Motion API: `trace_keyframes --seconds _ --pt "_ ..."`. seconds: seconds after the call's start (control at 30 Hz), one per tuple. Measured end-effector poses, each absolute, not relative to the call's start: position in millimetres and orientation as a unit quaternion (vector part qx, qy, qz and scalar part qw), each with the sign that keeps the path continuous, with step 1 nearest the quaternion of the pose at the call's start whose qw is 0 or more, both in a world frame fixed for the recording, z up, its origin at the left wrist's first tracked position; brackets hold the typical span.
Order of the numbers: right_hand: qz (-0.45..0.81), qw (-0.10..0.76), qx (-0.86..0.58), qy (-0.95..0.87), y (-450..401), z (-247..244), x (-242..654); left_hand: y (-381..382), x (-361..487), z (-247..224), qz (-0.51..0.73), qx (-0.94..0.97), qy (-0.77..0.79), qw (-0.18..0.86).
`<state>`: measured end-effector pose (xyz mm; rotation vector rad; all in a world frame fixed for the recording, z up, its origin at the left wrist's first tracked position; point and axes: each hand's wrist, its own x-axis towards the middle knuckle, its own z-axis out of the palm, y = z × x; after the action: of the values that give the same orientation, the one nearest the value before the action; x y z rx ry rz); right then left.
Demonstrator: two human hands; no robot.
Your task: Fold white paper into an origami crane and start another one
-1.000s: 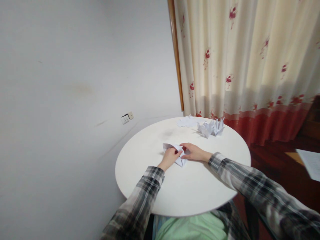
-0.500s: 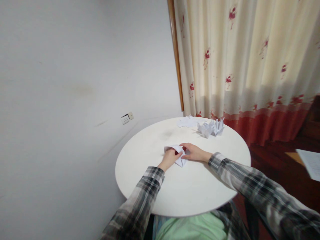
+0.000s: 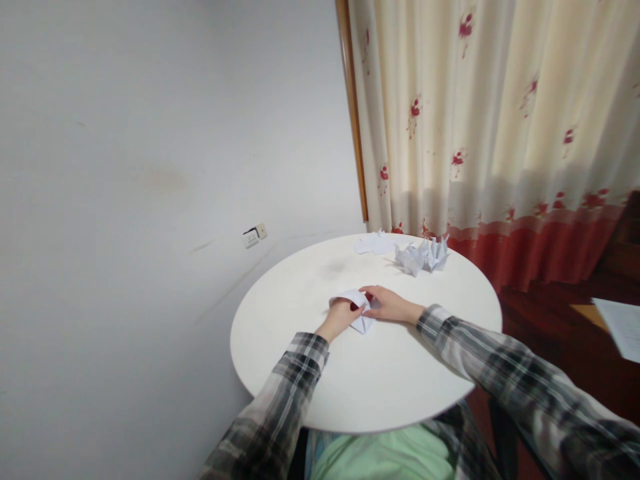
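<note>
A partly folded white sheet of paper (image 3: 363, 325) lies on the round white table (image 3: 280, 300) between my two hands. My left hand (image 3: 344, 311) is closed on it from the left, thumb over the paper and some fingers under a raised, curved flap. From the right, my right hand (image 3: 385, 304) pinches the paper's edge between thumb and fingers. The fingertips of both hands come close together near the paper's middle, where they partly hide the folds.
Several folded paper cranes (image 3: 423, 257) stand at the table's back right. Flat white paper pieces (image 3: 374, 243) lie left of them. A wall with a socket (image 3: 251, 238) borders the left side, and a flowered curtain (image 3: 475, 133) hangs behind. Printed sheets (image 3: 620, 327) lie far right.
The paper's raised left flap has shifted very slightly to the right and curls a little more. Both hands keep nearly the same place and grip.
</note>
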<state>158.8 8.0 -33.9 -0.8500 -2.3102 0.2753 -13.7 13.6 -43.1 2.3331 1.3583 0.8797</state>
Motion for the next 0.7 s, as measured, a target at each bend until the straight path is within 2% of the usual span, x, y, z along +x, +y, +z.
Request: trace_keyframes --seconds 0.7 --pt "0.111 0.326 -0.32 -0.882 7.1 -32.4 158.3 15.7 -14.5 -43.9 0.301 0.825 0.449 0.164"
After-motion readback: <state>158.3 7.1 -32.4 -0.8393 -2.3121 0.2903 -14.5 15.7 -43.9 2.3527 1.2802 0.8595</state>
